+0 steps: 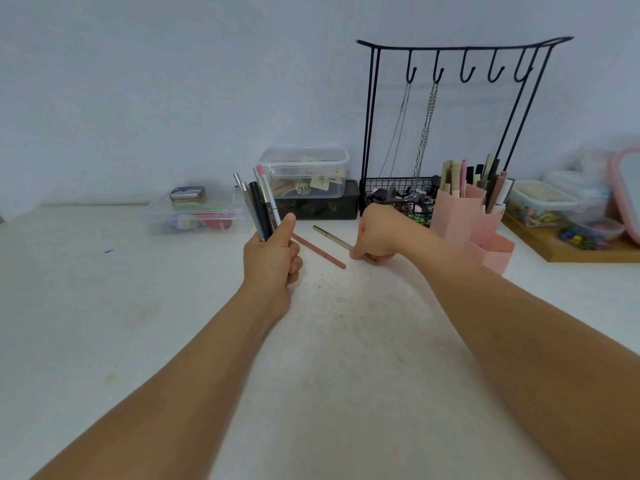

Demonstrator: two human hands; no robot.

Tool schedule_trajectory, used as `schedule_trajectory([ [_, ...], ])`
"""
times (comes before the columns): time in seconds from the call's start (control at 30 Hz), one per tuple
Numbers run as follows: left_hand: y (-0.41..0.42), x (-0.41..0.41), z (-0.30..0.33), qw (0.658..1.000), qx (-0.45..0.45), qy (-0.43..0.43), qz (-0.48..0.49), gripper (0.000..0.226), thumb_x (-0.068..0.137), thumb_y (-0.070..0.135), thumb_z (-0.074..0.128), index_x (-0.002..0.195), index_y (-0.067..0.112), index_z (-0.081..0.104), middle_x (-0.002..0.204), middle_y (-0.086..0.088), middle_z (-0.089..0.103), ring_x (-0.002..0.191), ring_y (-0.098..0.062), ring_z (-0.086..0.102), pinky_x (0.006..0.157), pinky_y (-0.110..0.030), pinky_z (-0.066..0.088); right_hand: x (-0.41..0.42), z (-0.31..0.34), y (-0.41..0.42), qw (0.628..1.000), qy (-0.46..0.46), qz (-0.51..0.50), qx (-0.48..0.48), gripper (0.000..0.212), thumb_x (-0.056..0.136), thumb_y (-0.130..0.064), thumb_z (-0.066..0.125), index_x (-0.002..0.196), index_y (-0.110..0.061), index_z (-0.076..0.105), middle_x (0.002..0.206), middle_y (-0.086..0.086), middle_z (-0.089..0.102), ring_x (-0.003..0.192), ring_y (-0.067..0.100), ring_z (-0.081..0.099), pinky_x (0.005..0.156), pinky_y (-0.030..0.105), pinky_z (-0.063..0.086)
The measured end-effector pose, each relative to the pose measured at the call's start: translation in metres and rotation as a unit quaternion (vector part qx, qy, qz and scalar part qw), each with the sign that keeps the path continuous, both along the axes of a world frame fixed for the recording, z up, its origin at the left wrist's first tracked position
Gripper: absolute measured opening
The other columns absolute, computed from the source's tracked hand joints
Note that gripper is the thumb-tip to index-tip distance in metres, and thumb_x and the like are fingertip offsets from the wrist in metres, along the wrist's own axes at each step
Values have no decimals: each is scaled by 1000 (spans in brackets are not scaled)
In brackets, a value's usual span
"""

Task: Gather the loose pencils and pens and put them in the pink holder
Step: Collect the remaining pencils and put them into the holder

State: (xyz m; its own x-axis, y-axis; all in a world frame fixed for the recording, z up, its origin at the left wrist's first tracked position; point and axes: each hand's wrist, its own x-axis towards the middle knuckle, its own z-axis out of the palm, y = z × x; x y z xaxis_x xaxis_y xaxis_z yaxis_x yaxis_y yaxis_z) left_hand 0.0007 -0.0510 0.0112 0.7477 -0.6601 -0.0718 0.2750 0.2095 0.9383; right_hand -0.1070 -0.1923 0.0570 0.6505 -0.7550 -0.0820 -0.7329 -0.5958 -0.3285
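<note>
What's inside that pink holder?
The pink holder has pens and pencils standing upright in its taller back compartments. Their lower ends are hidden by its walls; the low front compartment's inside can't be seen.

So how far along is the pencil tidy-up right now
Partly done. The pink holder already stands full of pens. The left hand grips a bundle of pens above the table. The right hand pinches the gold pencil at its near end. The pink pencil lies untouched; then everything goes into the holder.
</note>
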Motion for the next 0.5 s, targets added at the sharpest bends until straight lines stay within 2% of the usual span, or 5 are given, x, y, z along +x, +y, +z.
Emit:
schedule_trajectory([
  [0.07, 0, -1, 0, 1000, 4, -6, -9, 31, 97, 35, 66, 81, 21, 44, 49, 7, 41, 40, -8, 32, 35, -20, 25, -1, -2, -3, 1000, 6, 2, 4, 26, 83, -22, 80, 74, -5, 63, 68, 8, 63, 60, 24, 61, 66, 35, 58],
  [0.17, 0, -1, 1, 1000, 15, -15, -16, 28, 98, 36, 65, 84, 19, 47, 50, 6, 47, 41, -9, 38, 38, -21, 27, -3, -2, -6, 999, -1, 3, 49, 26, 85, -18, 78, 93, 6, 72, 74, 14, 69, 64, 25, 65, 81, 42, 62],
  [0.23, 0, -1, 1, 1000, 18, -17, -16, 29, 97, 37, 65, 83, 19, 48, 51, 6, 48, 41, -9, 38, 39, -21, 26, -5, 3, -5, 994, -48, 4, 101, 24, 86, -13, 77, 96, 9, 73, 74, 15, 71, 63, 24, 66, 78, 41, 64],
  [0.37, 0, -2, 0, 1000, 4, -22, -22, 36, 93, 43, 69, 80, 19, 45, 50, 7, 42, 41, -9, 33, 37, -21, 22, -7, 24, 5, 952, -178, 48, 245, 16, 87, -10, 76, 94, 4, 74, 73, 10, 72, 64, 17, 67, 62, 26, 60],
  [0.5, 2, -3, 1, 999, -8, -30, -26, 44, 84, 57, 73, 83, 19, 51, 49, 8, 35, 43, -10, 27, 40, -22, 19, -4, 34, 21, 912, -223, 136, 318, 21, 89, -14, 74, 102, 3, 72, 84, 12, 74, 72, 16, 70, 67, 24, 59],
])
